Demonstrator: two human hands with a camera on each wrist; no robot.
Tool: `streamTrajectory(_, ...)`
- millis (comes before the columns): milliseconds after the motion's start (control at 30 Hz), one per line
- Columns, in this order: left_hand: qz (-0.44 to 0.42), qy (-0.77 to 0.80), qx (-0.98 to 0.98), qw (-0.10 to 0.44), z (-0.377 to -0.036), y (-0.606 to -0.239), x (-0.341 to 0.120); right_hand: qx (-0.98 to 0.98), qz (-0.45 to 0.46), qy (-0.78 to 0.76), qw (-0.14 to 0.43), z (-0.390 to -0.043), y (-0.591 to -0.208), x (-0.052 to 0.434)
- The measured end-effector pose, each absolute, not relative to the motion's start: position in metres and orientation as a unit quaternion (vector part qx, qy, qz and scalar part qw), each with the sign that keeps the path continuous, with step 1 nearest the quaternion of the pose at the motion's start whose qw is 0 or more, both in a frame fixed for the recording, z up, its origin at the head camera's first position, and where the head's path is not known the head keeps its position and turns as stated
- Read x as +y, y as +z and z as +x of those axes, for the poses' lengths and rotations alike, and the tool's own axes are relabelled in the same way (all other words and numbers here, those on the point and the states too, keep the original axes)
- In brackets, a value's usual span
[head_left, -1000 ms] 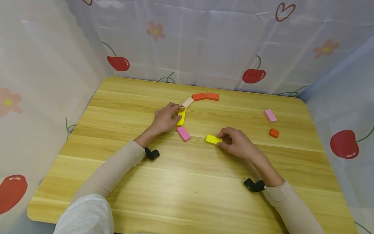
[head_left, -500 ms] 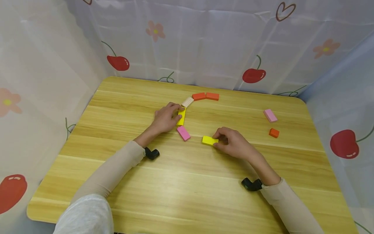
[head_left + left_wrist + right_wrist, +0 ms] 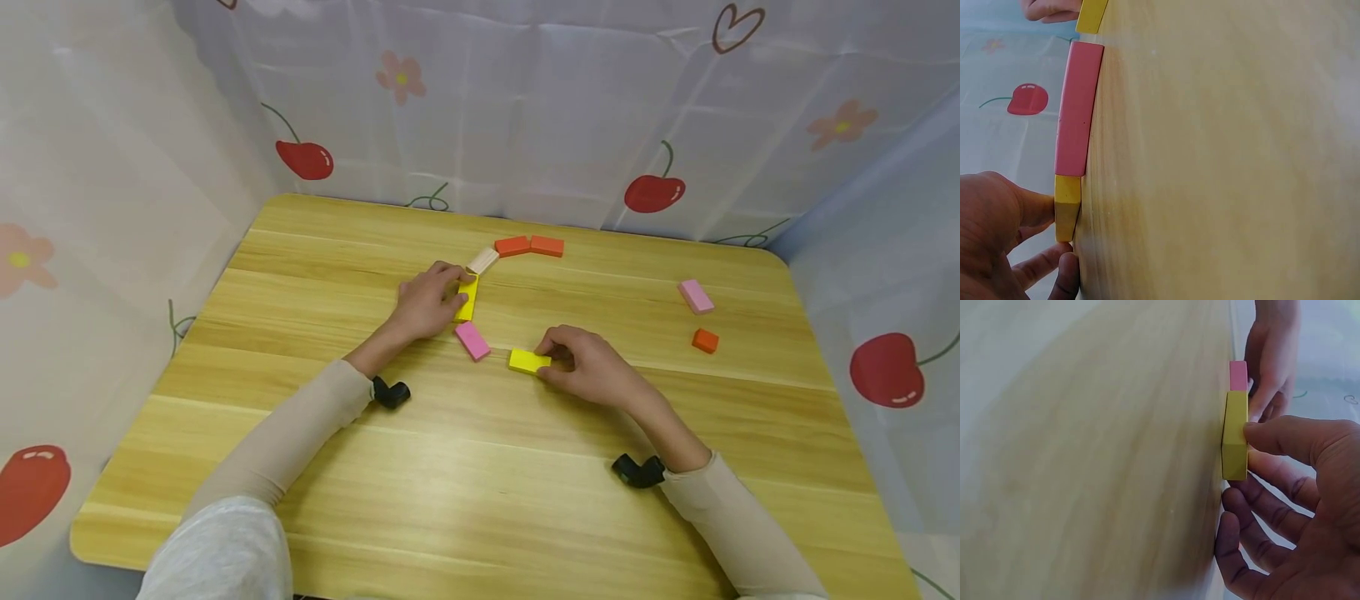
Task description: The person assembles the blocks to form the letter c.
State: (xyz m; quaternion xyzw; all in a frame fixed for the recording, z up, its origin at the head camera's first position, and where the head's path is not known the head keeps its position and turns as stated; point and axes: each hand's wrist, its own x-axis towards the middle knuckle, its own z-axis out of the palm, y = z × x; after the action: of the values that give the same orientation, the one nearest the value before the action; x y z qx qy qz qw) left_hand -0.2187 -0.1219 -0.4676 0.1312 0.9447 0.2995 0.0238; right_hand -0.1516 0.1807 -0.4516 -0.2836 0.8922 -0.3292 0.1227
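In the head view my right hand [image 3: 592, 367] pinches a yellow block [image 3: 528, 361] between thumb and index finger, low over the wooden table. Its left end points at a pink block [image 3: 472, 342], with a small gap between the two. My left hand [image 3: 429, 302] grips another yellow block [image 3: 467, 298] lying flat, thumb and index finger on it. That block meets the pink one at its near end and a plain wood block [image 3: 482, 261] at its far end. Two red blocks [image 3: 513, 247] carry the curved row on to the right. The left wrist view shows the thumb against the yellow block [image 3: 1067, 206].
Off to the right lie a light pink block [image 3: 696, 297] and a small orange block [image 3: 705, 340]. The wooden table [image 3: 465, 500] has a printed curtain [image 3: 517, 108] behind it and on both sides. A black wrist camera [image 3: 637, 472] sits below my right hand.
My right hand has slid its yellow block leftward, closing most of the distance to the pink block. The left hand has stayed on its yellow block, and the rest of the row has not moved.
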Motion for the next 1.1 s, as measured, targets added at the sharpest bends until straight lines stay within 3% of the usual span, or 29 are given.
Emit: streamTrajectory(1100,0.127,0.294,0.947,0.027,-0.219,-0.467,-0.121,0.896,-0.292,-0.31,0.129,-0.154,-0.453,0.157)
